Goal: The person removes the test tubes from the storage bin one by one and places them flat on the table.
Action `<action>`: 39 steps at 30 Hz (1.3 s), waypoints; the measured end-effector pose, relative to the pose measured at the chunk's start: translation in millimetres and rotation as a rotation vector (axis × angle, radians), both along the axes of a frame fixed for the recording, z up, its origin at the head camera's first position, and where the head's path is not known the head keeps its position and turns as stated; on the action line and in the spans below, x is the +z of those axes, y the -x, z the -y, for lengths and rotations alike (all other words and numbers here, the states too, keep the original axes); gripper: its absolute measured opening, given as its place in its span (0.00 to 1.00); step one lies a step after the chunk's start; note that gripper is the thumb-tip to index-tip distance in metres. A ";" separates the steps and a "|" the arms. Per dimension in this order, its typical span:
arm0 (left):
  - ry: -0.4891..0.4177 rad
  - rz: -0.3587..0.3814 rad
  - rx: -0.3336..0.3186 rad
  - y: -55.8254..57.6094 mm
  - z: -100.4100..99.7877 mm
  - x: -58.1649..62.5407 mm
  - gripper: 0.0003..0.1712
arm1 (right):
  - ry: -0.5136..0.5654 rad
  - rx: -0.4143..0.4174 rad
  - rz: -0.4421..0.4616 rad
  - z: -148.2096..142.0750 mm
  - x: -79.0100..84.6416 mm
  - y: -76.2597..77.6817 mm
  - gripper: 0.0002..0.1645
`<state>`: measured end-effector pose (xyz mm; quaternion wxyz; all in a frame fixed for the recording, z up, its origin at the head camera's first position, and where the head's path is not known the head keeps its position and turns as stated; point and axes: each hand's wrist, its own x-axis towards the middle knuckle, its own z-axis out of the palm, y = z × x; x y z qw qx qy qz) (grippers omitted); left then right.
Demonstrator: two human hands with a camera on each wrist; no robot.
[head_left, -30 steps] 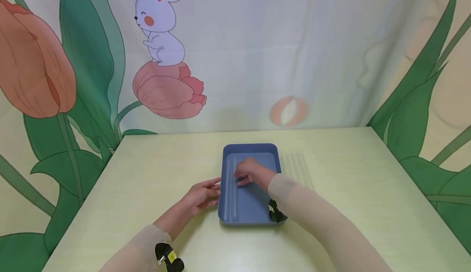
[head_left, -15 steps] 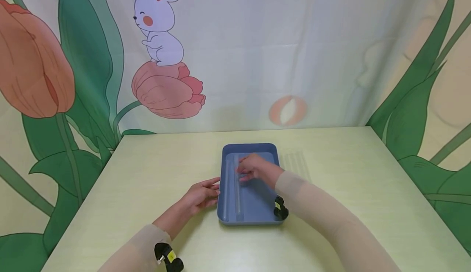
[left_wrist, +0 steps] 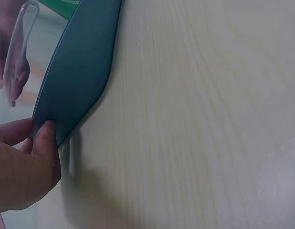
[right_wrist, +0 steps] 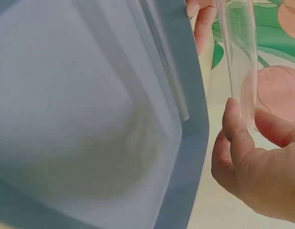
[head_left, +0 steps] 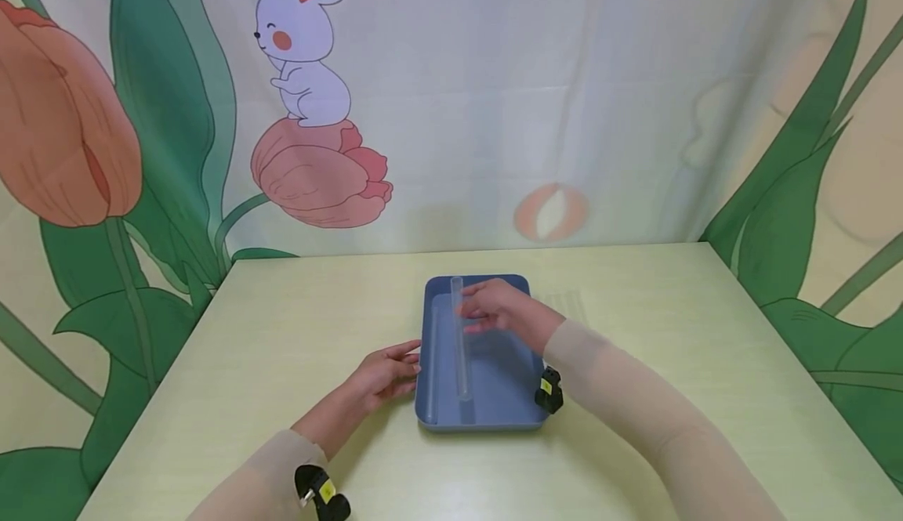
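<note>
My right hand (head_left: 494, 305) pinches a long clear tube (head_left: 462, 360) near its far end, above the blue tray (head_left: 501, 399). In the right wrist view, thumb and fingertips close on the see-through tube (right_wrist: 244, 57). A second clear tube (head_left: 433, 372) lies lengthwise inside the tray along its left wall; its end also shows in the right wrist view. My left hand (head_left: 384, 374) touches the outside of the tray's left wall. The left wrist view shows its fingertips against that wall, near the rim.
Several faint clear tubes (head_left: 567, 305) lie side by side on the table to the right of the tray, partly hidden by the right forearm. The pale wooden table (head_left: 303, 309) ends at a printed curtain (head_left: 451, 113) behind.
My right hand has lifted the clear tube from beside the other one in the tray and moved it right and away from me. The left hand stays at the tray's wall.
</note>
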<state>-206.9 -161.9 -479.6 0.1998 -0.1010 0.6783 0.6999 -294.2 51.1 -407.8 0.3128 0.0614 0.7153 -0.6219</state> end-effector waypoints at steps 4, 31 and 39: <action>0.004 0.004 0.005 0.4 0.9 0.6 0.32 | 0.002 0.005 -0.005 -5.5 6.5 -1.1 0.37; 0.000 0.003 -0.002 1.0 1.6 -0.5 0.33 | -0.008 0.081 -0.108 -56.6 23.0 -1.9 0.37; 0.003 0.004 -0.009 0.5 0.8 0.7 0.32 | -0.035 0.063 -0.114 -76.3 22.5 0.0 0.37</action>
